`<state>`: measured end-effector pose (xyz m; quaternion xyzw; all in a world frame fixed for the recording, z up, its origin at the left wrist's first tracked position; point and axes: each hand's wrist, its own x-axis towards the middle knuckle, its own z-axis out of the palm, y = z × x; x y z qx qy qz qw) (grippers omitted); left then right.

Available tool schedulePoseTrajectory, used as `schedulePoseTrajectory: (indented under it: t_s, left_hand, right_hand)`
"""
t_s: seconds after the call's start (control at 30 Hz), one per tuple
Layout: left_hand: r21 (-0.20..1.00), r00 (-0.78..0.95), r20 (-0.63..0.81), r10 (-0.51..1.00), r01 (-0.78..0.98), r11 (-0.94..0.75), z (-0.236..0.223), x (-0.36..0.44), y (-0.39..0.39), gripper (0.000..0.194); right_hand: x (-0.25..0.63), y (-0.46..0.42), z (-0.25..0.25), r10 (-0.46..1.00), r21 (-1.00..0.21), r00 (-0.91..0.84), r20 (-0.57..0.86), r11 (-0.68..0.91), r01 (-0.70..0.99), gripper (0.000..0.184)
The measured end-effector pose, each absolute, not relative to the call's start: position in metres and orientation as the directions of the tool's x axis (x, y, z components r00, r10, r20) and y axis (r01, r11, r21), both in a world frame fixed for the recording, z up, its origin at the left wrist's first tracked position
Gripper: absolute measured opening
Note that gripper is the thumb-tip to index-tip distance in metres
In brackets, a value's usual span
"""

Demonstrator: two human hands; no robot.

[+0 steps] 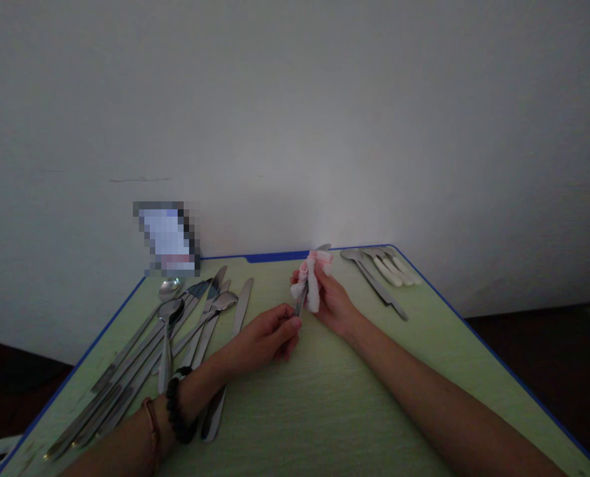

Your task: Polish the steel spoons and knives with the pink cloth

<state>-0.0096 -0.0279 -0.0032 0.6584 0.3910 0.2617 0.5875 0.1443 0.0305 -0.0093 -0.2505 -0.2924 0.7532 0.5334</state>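
My left hand [274, 331] pinches the lower end of a metal table knife [300, 306], which points up and away over the table. A white and pink cloth [313, 283] is wrapped around its middle, and my right hand [333, 301] is closed on that cloth. The knife's tip shows just past the cloth; the part inside is hidden. Left of my left hand lies a spread of metal cutlery: another table knife [244, 301], a spoon [164, 344] and several long-handled pieces, partly covered by my left forearm.
On the far right of the green table [325, 411] lie a spoon [355, 257], a knife [392, 306] and several white-handled forks [389, 271]. A blurred-out phone-like screen [168, 235] stands at the back left, against the wall [295, 119]. Blue edging borders the table.
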Motion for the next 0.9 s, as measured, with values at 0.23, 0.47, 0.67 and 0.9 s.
schedulePoseTrajectory:
  t_s: [0.23,0.47,0.67,0.9]
  left_hand:
    - [0.978,0.463,-0.119,0.878,0.210,0.022,-0.013,-0.008,-0.027,0.030]
    - [0.969,0.296,-0.084,0.952,0.246,0.009,-0.012,-0.005,-0.026,0.035]
    - [0.960,0.302,-0.100,0.948,0.279,0.012,-0.014,-0.006,-0.024,0.035]
    - [0.921,0.294,-0.036,0.955,0.381,-0.082,-0.015,-0.006,-0.022,0.035]
  right_hand:
    - [0.143,0.032,-0.013,0.968,-0.740,-0.242,-0.071,-0.214,-0.638,0.030]
    - [0.127,0.013,-0.011,0.972,-0.939,-0.234,0.035,-0.048,-0.341,0.037]
    - [0.124,0.007,-0.011,0.982,-0.967,-0.175,0.070,0.024,-0.253,0.030]
    - [0.124,0.009,-0.014,0.972,-0.963,-0.222,0.082,0.020,-0.269,0.035]
